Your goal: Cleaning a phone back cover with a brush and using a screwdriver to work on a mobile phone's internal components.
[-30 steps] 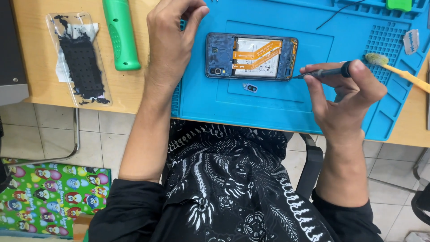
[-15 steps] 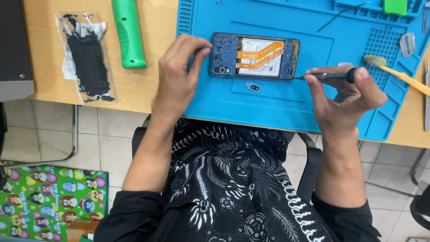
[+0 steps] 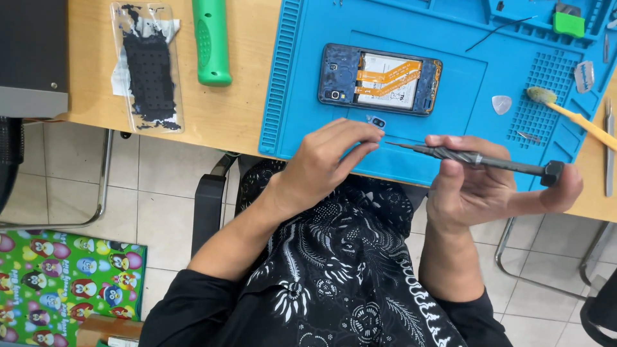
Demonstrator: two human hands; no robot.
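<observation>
The right hand [image 3: 488, 186] gripped the screwdriver [image 3: 475, 159] level, while the left hand [image 3: 328, 160] pinched at its tip, likely handling a screw. The opened phone [image 3: 379, 78] lay on the blue mat [image 3: 450, 135] just beyond; next, a steady tip was needed.

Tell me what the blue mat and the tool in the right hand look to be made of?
The blue mat looks like soft matte silicone or rubber: moulded ridges and compartments, no glare. The screwdriver in the right hand looks like metal, with a dull grey knurled shaft and a dark end cap that may be plastic. The left hand pinches at its thin tip.
</observation>
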